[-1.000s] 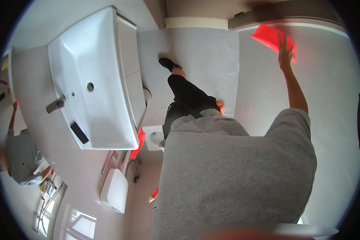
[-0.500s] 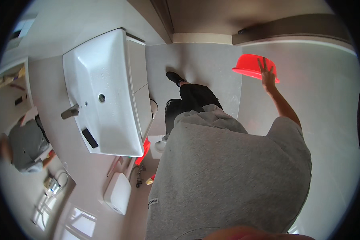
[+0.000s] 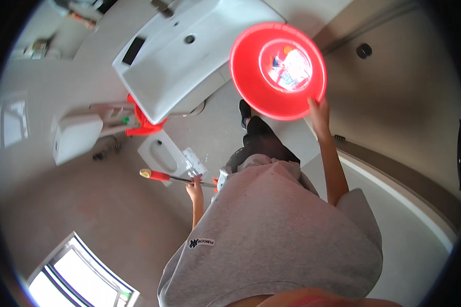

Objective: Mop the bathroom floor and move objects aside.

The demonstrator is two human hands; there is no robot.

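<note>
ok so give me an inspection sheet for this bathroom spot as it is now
surface: pale floor with a white squat pan set in it
job's things: round red plastic basin, raised, something printed inside; thin metal rod with red-and-yellow handle
clutter: red plastic item under the white ceramic washbasin; white box
grippers: left hand grips the rod; right hand holds the basin's rim
cables: nothing seen
surroundings: bright window at lower left
</note>
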